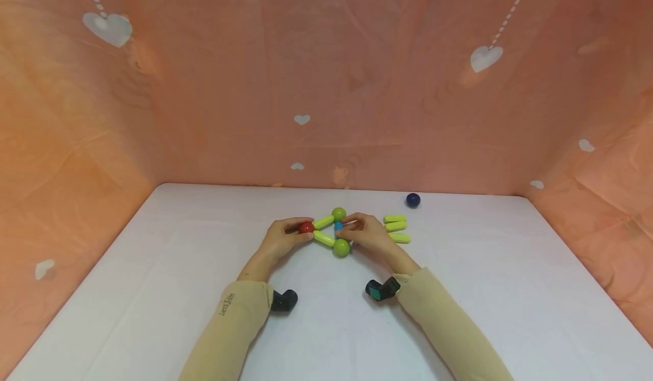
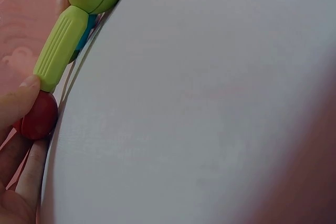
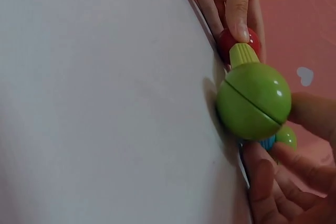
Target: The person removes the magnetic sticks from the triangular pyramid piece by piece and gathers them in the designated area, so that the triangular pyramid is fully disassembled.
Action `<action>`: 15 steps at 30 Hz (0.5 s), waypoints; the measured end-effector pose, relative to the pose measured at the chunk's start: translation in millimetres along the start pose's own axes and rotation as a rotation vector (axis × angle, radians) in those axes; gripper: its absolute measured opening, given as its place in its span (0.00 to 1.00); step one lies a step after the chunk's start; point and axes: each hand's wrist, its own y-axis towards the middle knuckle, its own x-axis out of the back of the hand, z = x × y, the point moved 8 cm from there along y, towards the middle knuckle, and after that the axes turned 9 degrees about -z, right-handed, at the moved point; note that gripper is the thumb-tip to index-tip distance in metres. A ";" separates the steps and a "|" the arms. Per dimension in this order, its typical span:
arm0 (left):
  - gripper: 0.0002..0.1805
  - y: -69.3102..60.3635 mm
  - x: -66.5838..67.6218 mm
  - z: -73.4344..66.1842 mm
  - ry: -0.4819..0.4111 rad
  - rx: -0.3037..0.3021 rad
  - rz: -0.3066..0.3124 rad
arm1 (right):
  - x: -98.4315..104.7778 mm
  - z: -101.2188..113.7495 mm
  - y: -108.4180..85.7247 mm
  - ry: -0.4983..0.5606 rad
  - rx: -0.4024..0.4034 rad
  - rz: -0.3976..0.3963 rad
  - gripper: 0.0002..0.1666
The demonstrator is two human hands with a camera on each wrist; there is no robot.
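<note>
Six toy pieces form a triangle just below the centre of the head view. Its left corner is a glossy red ball; its right corners are an upper green ball and a lower green ball. Two yellow-green rods run from the red ball to the green ones, and a blue rod makes the right side. The left hand grips the red ball between thumb and fingers, and the right hand pinches the blue rod. Right of centre lie three loose rods, with a dark blue ball above them on the smooth white bench. Behind hangs creased orange cloth printed with pale hearts.

At the left wrist view's upper left, a rod shows straight lengthwise grooves and a plastic-like sheen; the green ball at its upper end carries a seam. The left thumb presses where rod meets red ball.

In the right wrist view, right of centre, the near green ball is round and shiny, split by a slanting seam.
</note>
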 end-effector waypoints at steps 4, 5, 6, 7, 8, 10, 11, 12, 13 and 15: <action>0.21 0.1 1.3 -0.8 0.005 -0.003 -0.003 | -0.3 0.3 1.9 -0.020 -0.012 -0.022 0.25; 0.21 0.2 1.4 -0.9 0.006 -0.003 -0.003 | -0.3 0.3 2.2 -0.019 -0.016 -0.025 0.25; 0.21 0.3 1.5 -0.9 0.007 -0.003 -0.003 | -0.5 0.0 2.4 -0.016 -0.024 -0.026 0.25; 0.21 0.4 1.6 -0.9 0.008 -0.005 -0.002 | -0.7 -0.1 2.3 -0.013 -0.026 -0.026 0.25; 0.21 0.5 1.5 -0.9 0.005 -0.004 -0.001 | -0.9 -0.4 2.2 -0.009 -0.031 -0.026 0.25; 0.21 0.7 1.3 -0.8 0.002 -0.005 0.002 | -1.3 -1.0 1.8 0.007 -0.040 -0.028 0.25; 0.22 0.7 1.3 -0.6 0.003 -0.007 0.003 | -1.4 -1.2 1.5 0.011 -0.041 -0.029 0.25; 0.22 0.7 1.1 -0.4 0.002 -0.008 0.004 | -1.5 -1.3 1.0 0.014 -0.041 -0.032 0.25; 0.22 0.9 0.9 0.0 -0.001 -0.008 0.004 | -1.5 -1.3 0.6 0.013 -0.035 -0.035 0.25; 0.21 1.0 0.6 1.5 0.000 -0.005 0.003 | -1.4 -2.0 -0.5 0.029 -0.038 -0.043 0.26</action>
